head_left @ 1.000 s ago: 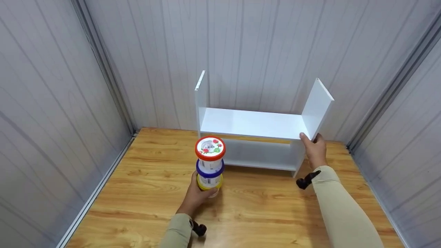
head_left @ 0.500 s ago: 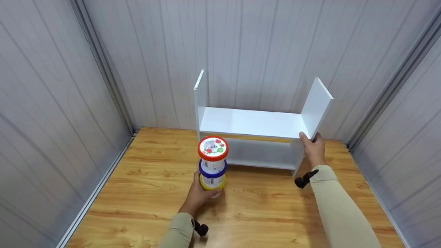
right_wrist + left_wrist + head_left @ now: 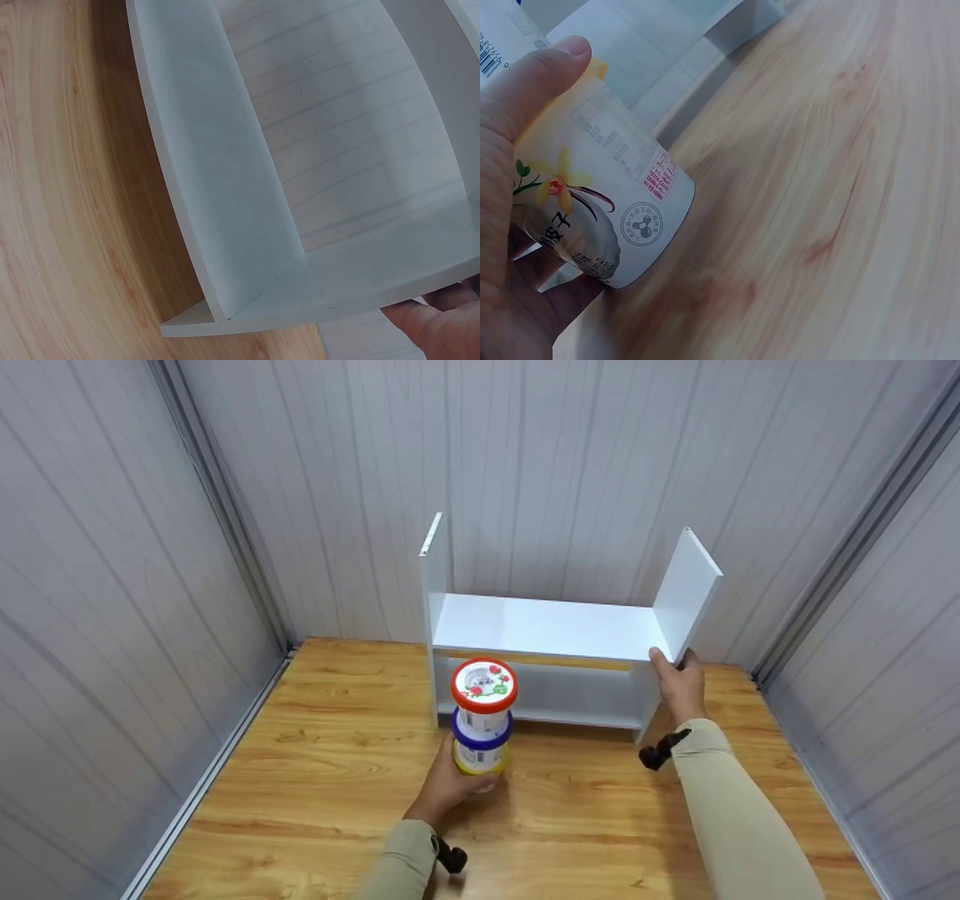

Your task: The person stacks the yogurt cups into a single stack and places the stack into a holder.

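My left hand (image 3: 446, 786) grips the lowest tub of an upright stack of three. This yellow-rimmed white tub (image 3: 622, 180) bears a vanilla flower print. Above it sit a blue-lidded tub (image 3: 482, 730) and, on top, a red-lidded tub (image 3: 484, 685) with a strawberry pattern. Whether the stack's base touches the table cannot be told. A white two-tier shelf (image 3: 551, 628) stands just behind the stack. With thumb in front and fingers round the outside, my right hand (image 3: 682, 688) holds the shelf's right side panel near the upper board.
The wooden table (image 3: 315, 780) runs out to both sides and in front of the shelf. A panelled wall (image 3: 555, 465) rises close behind, with further walls left and right. The shelf's left side panel (image 3: 436, 577) stands up above its upper board.
The tub stack and my left hand have shifted to the right, in front of the shelf's lower tier. My right hand keeps its hold on the side panel.
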Action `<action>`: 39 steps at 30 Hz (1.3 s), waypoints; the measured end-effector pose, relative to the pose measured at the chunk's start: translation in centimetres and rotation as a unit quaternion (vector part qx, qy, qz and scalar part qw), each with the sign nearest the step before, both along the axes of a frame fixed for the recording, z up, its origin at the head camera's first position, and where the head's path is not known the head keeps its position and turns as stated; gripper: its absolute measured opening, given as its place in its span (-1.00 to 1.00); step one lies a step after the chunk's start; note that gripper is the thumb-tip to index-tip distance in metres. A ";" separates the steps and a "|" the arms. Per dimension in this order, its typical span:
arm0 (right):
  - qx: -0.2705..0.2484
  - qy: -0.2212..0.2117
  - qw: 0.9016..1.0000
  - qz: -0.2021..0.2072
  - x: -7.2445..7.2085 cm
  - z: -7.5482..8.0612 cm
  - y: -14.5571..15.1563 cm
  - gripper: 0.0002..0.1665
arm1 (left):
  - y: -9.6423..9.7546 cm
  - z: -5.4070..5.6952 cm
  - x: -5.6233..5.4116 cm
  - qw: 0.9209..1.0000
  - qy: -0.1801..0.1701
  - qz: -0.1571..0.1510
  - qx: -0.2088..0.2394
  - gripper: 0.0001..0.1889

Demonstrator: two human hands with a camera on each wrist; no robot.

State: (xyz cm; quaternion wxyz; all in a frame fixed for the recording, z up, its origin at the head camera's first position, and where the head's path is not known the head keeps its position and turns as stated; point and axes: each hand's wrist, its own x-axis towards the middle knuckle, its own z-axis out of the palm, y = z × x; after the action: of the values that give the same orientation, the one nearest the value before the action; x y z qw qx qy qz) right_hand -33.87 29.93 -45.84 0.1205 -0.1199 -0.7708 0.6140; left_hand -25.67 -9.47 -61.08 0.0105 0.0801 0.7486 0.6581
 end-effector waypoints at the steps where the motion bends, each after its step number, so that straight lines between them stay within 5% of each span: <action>1: -0.003 0.006 1.000 0.001 0.0 0.0 0.0 0.04 | 0.2 0.0 0.0 1.000 0.002 -0.002 0.000 0.12; 39: -0.022 -0.021 1.000 -0.002 0.7 -0.1 -0.4 0.09 | 6.6 0.9 0.4 0.999 0.004 -0.041 -0.004 0.14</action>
State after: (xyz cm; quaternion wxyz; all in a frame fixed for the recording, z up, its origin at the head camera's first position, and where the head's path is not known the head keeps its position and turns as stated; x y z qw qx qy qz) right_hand -33.19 29.54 -45.92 0.1028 -0.1366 -0.7592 0.6280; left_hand -25.23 -2.87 -60.15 0.0348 0.1127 0.7473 0.6540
